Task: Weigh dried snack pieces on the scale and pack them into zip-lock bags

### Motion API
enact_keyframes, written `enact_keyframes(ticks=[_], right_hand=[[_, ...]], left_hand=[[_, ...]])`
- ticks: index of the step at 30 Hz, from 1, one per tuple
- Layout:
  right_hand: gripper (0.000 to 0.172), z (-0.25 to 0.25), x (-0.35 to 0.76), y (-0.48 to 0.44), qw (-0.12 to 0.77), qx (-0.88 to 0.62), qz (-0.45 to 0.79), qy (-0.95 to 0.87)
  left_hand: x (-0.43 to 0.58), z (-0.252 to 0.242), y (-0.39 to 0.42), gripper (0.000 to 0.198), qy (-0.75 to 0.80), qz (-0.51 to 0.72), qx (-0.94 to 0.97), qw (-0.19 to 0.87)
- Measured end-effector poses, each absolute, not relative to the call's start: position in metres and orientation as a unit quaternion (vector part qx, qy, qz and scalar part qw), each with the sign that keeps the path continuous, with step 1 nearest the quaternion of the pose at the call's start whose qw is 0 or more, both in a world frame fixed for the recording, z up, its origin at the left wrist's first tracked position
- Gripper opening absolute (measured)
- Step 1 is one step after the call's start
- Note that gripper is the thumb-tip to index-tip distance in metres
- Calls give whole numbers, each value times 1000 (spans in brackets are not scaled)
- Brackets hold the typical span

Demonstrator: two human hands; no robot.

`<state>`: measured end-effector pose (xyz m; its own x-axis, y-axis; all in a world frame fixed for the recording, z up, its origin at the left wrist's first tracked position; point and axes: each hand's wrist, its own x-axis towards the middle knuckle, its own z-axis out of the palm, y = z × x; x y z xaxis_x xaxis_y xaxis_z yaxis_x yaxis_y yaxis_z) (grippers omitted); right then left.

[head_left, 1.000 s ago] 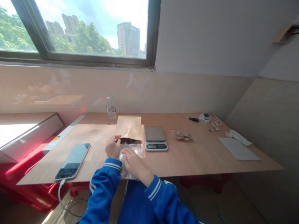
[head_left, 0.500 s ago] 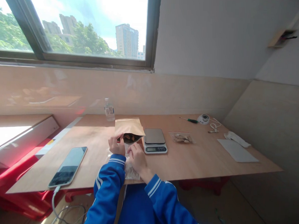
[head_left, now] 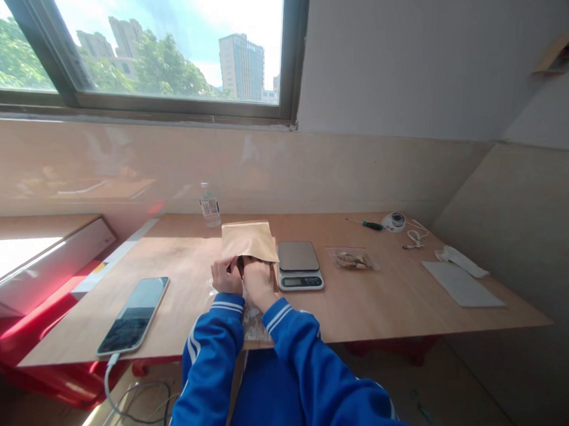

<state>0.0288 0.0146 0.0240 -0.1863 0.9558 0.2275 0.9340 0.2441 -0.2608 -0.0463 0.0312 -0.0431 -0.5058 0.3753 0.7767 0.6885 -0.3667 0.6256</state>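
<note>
A brown kraft paper pouch (head_left: 249, 240) lies on the table with its mouth toward me. At the left of that mouth, my left hand (head_left: 226, 275) grips the pouch's edge with bent fingers. My right hand (head_left: 258, 280) reaches into the opening, its fingers hidden inside, so I cannot tell what they touch. Beneath my wrists, a clear plastic bag (head_left: 254, 323) lies at the table's front edge. Just right of the pouch stands a kitchen scale (head_left: 299, 257) with a bare plate.
A zip bag of brownish pieces (head_left: 353, 259) lies right of the scale. Farther right are a screwdriver (head_left: 372, 226), a dome camera (head_left: 394, 222) and a white sheet (head_left: 459, 284). A phone (head_left: 135, 313) with a cable lies left; a clear bottle (head_left: 210, 206) stands behind.
My right hand has moved forward from in front of the pouch into its mouth. The dark contents seen earlier are now mostly covered. The view has shifted slightly.
</note>
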Motion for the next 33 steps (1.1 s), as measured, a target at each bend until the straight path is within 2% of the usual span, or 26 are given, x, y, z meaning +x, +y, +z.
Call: enact_keyframes(ticks=[9,18,26,33], right_hand=[[23,20,45,6,176,-619,12,-765],[23,7,56,-16,242,-555,-75,-793],[23,7,59,-12,300,-524,26,-797],[7,3,50,-14,412,-517,59,-748]], left_hand=[[-45,-41,28,8,-538,-669,-491,147],[-48,-43,27,9,-543,-676,-480,136],[-47,-41,26,10,-552,-671,-479,123],[-47,-39,27,11,-554,-670,-478,128]])
